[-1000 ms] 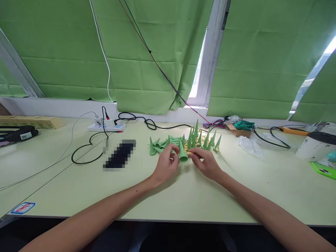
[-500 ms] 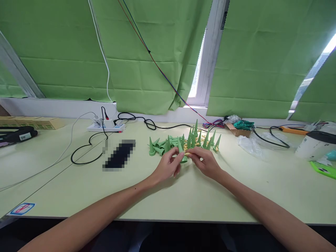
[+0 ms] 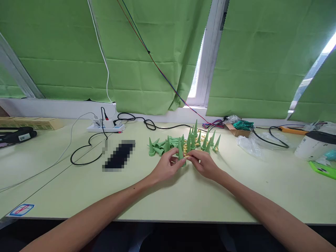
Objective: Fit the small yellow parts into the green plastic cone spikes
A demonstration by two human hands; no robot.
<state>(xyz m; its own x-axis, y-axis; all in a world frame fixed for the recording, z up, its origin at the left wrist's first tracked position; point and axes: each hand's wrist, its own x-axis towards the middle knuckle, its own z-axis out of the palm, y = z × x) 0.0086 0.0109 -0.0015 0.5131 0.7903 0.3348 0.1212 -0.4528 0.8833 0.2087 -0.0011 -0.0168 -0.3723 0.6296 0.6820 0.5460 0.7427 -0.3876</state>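
head view: two hands at one green cone (image 3: 180, 150)

far left, a white label (image 3: 25, 137) on a black tool (image 3: 18, 135) is too small to read; a sticker (image 3: 22, 209) at the table edge bears a red mark in a blue border. left hand (image 3: 167, 166) pinches the cone, tip up, before a green pile (image 3: 173, 141). right hand (image 3: 205, 164) pinches a yellow piece (image 3: 186, 157) beside the cone's base.
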